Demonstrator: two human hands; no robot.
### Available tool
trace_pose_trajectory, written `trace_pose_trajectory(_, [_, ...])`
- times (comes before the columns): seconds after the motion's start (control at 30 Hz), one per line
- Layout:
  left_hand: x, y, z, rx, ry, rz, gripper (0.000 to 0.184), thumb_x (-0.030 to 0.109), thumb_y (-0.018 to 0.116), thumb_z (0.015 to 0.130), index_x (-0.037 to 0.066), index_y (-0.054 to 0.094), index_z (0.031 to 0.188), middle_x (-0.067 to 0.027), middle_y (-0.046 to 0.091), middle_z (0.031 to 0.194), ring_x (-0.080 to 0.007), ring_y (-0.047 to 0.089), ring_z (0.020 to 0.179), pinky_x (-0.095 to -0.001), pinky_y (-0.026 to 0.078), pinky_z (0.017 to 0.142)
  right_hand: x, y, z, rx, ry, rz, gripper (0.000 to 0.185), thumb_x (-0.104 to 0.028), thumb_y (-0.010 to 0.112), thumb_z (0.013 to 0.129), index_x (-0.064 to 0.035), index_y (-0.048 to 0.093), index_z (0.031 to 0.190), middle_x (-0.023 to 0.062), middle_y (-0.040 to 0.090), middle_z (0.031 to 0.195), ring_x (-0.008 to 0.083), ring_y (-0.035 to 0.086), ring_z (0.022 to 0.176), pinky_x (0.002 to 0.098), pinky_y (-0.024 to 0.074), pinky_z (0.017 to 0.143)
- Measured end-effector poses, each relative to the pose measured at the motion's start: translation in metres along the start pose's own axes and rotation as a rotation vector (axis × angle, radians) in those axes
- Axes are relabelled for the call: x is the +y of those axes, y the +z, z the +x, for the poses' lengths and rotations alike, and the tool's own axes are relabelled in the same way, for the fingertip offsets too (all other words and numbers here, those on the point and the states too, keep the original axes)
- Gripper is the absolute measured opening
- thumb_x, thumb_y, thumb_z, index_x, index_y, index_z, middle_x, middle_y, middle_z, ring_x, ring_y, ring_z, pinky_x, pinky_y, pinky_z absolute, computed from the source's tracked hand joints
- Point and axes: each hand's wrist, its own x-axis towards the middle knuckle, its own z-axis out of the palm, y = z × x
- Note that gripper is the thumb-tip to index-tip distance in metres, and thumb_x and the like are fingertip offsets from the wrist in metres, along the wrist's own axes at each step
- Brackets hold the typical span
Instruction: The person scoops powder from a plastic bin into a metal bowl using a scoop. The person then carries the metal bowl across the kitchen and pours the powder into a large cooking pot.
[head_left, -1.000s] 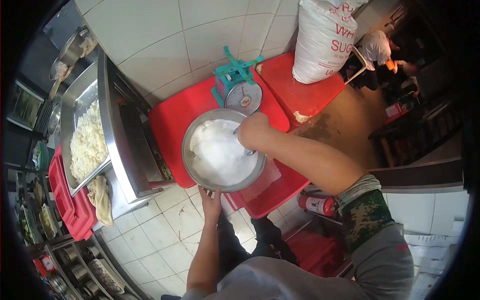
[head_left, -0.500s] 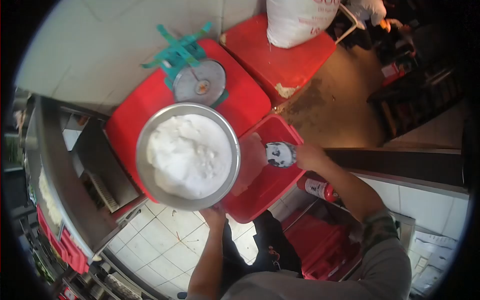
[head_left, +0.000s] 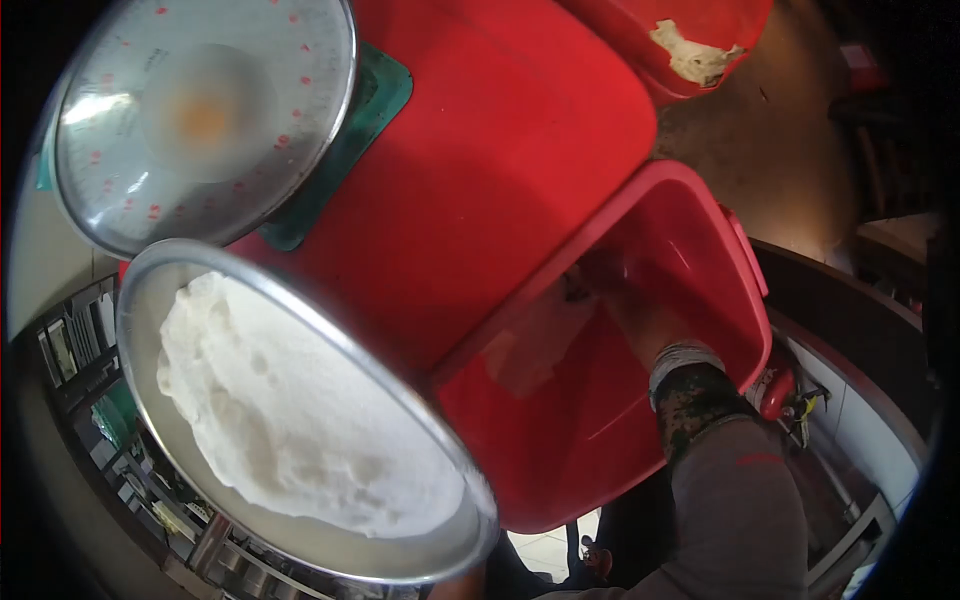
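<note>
flat red surface (head_left: pixel 480 150), red bin (head_left: pixel 560 430), metal bowl (head_left: pixel 200 480), brownish floor (head_left: pixel 750 190)

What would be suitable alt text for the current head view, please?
A person's right hand reaches into a red rectangular plastic tub, beside a round silver metal bowl of white powder and a green scale with a round dial.

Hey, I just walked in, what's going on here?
A person has their right hand down inside a deep red plastic bin; it's too shadowed to tell what it holds. Beside the bin is a round silver metal bowl with plenty of white powdery stuff in it. The left hand is hidden from view. A teal scale with a round dial stands near the bowl.
</note>
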Motion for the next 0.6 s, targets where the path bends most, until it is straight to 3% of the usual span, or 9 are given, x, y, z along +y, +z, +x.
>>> trace_pose_trajectory(0.13, [0.035,-0.007,0.009,-0.073,-0.176,-0.022,0.037,0.021,0.051,0.097,-0.009,0.059,0.116,-0.0261,0.064,0.114,-0.0399,0.062,0.103,-0.0455,0.047,0.092,0.0,0.002,-0.013,0.029,0.024,0.081,0.046,-0.027,0.051,0.09,-0.0107,0.055,0.132,0.0094,0.068,0.111,0.0246,0.067,0.099,0.0408,0.0535,0.077])
trace_pose_trajectory(0.3, [0.029,0.002,0.007,0.034,-0.091,-0.04,0.036,0.025,0.053,0.097,-0.006,0.061,0.116,-0.0251,0.065,0.114,-0.0383,0.063,0.104,-0.0459,0.048,0.09,-0.016,0.032,0.007,0.092,0.028,0.102,0.041,-0.027,0.051,0.09,-0.0102,0.059,0.127,0.0101,0.069,0.11,0.0258,0.067,0.098,0.0404,0.0536,0.079])
trace_pose_trajectory(0.47, [-0.01,-0.005,-0.008,-0.034,0.044,0.307,0.036,0.027,0.054,0.097,-0.003,0.061,0.115,-0.0243,0.065,0.113,-0.04,0.063,0.101,-0.047,0.048,0.09,-0.038,0.049,0.005,0.142,0.01,0.095,0.037,-0.027,0.052,0.09,-0.0096,0.062,0.121,0.0109,0.069,0.108,0.027,0.068,0.097,0.0401,0.0538,0.081])
trace_pose_trajectory(0.6, [-0.032,-0.005,-0.021,-0.131,-0.226,0.079,0.04,0.028,0.051,0.098,-0.004,0.057,0.122,-0.0262,0.061,0.121,-0.0425,0.059,0.108,-0.0494,0.045,0.095,-0.076,0.054,-0.011,0.189,-0.044,0.029,0.033,-0.026,0.053,0.09,-0.0091,0.064,0.116,0.0114,0.07,0.107,0.0279,0.068,0.096,0.0398,0.0539,0.082])
